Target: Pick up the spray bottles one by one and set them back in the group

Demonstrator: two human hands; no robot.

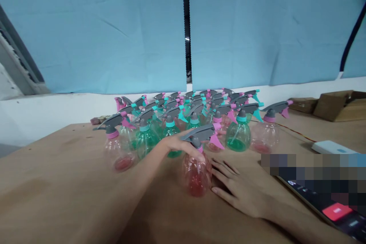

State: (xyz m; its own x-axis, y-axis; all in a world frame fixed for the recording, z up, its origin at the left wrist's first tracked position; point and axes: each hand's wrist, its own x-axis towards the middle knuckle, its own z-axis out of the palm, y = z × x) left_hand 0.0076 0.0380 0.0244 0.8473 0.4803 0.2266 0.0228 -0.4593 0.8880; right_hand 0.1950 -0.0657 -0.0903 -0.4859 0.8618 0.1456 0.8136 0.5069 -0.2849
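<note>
Your left hand (180, 144) grips the pink-collared spray bottle (197, 179) below its neck, before the other bottles (146, 141) on the table (68, 187), probably for keeping it upright, while your right hand (246, 190), fingers spread, grasps nothing just beside it

Left-hand fingers (194, 153) grip a pink spray bottle (198, 181).

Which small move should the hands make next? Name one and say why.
Probably curl the right hand around the lower part of the front spray bottle: the left hand holds it up near the neck, while the right lies open beside it, so a second hold could steady it.
</note>
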